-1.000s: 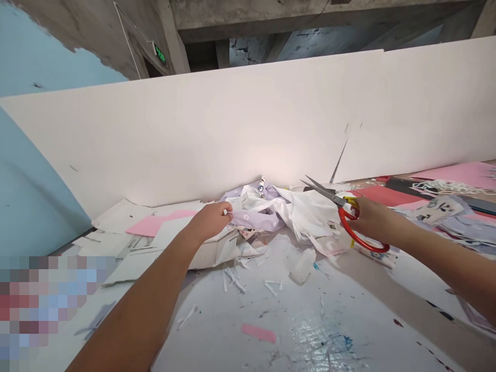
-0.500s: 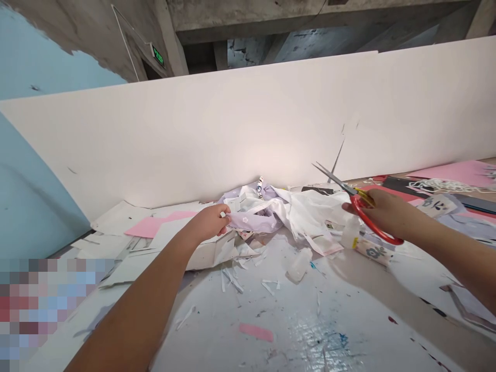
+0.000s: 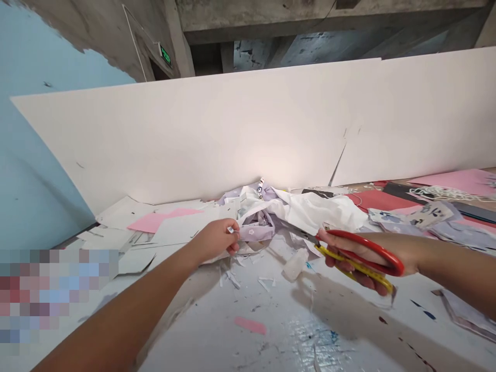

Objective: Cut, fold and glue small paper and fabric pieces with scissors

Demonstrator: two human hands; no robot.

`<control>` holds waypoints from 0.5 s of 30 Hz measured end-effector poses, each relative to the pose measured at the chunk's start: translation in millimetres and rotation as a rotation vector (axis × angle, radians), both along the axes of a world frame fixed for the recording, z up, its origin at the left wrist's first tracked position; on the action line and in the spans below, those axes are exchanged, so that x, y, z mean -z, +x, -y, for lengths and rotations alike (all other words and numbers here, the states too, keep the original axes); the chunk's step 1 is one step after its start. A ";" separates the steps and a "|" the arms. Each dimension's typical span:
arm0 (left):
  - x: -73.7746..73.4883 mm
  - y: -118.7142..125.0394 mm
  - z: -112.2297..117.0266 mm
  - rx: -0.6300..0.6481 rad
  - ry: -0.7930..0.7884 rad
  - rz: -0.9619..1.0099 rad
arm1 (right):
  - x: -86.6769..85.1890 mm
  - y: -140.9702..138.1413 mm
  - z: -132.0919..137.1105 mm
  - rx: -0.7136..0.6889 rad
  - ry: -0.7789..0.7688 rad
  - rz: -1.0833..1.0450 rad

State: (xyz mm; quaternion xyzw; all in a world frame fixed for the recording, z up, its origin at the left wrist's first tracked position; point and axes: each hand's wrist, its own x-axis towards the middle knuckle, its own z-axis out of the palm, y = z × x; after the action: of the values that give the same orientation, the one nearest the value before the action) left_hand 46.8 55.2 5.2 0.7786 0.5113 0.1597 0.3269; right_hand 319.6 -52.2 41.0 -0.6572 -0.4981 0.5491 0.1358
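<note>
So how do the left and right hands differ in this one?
The left hand pinches the lilac fabric between its fingers; the right hand grips the scissors by their red and yellow handles. The left hand is at the fabric's left edge, the right hand off to its right, with the blades pointing at the fabric. Both hands are bare and low over the white table.

a white board (image 3: 232, 134) stands behind pink paper (image 3: 155, 221) and a small bottle (image 3: 292, 264).
</note>
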 end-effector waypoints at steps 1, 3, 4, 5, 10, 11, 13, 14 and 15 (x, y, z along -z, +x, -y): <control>6.5 -1.1 7.2 0.010 0.059 -0.006 | 1.3 -1.1 0.2 -0.005 -0.037 0.016; 18.8 -3.2 20.6 0.045 0.212 -0.103 | 3.5 -2.6 -1.6 -0.021 -0.089 0.042; 24.0 -3.7 26.1 0.078 0.292 -0.176 | 4.1 -3.5 -3.8 -0.029 -0.105 0.046; 28.5 -3.8 30.7 0.108 0.374 -0.251 | 4.2 -4.7 -6.8 -0.032 -0.117 0.048; 37.6 -0.6 38.8 0.178 0.582 -0.486 | -6.8 -14.6 -26.0 -0.067 -0.205 0.175; 36.8 -0.6 38.7 0.160 0.584 -0.492 | -11.5 -16.4 -28.3 -0.078 -0.208 0.216; 32.6 -1.6 37.8 0.099 0.581 -0.468 | -21.4 -18.3 -29.2 -0.103 -0.169 0.292; 29.4 -2.2 37.1 0.070 0.578 -0.439 | -25.9 -18.1 -27.9 -0.119 -0.141 0.318; 25.6 -2.2 36.1 0.055 0.569 -0.401 | -29.4 -17.2 -25.7 -0.131 -0.110 0.336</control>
State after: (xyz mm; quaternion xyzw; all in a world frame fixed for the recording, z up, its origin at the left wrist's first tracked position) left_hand 44.6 19.1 -20.4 0.8679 0.4791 0.1309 -0.0058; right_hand 302.5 -26.5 70.4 -0.7123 -0.5246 0.4658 -0.0214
